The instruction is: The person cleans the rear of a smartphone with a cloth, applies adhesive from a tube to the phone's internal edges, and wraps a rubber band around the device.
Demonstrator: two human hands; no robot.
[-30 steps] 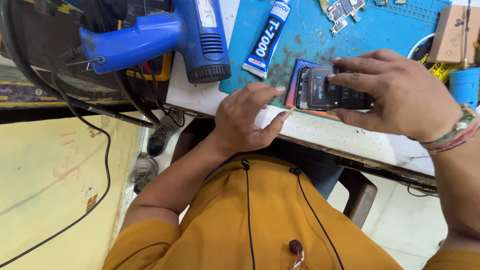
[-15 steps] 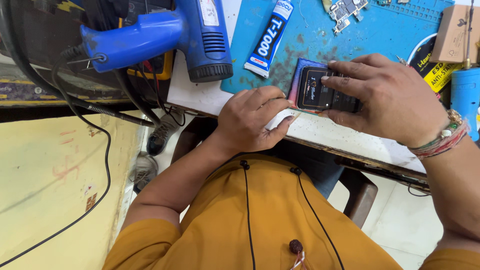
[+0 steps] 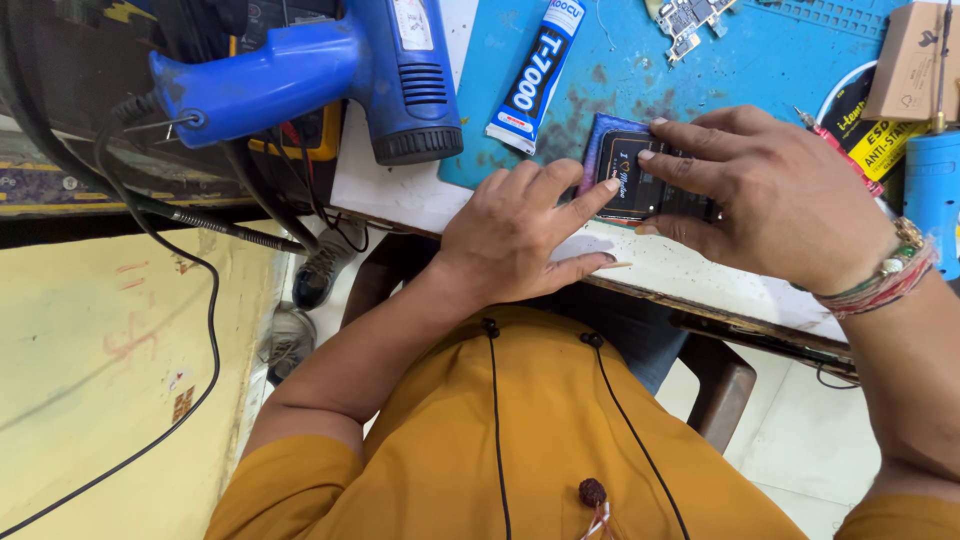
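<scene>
A dark phone [image 3: 628, 165] with a blue-purple frame lies on the blue work mat [image 3: 640, 70] near the table's front edge. My right hand [image 3: 770, 200] lies over its right part, fingers pressing on its face and thumb on its near edge. My left hand [image 3: 520, 235] rests on the white table edge just left of it. Its index fingertip touches the phone's left edge. A thin pale pick [image 3: 615, 265] pokes out from under the left fingers.
A blue heat gun [image 3: 330, 70] lies at the left with its black cable hanging off the table. A glue tube [image 3: 535, 75] lies on the mat beside it. A circuit board [image 3: 685, 20], a cardboard box [image 3: 915, 60], a yellow tape roll [image 3: 870, 140] and a blue can [image 3: 935, 195] sit at the back right.
My left hand has shifted toward the phone and stretched its index finger to the phone's left edge. My right hand has stayed on the phone.
</scene>
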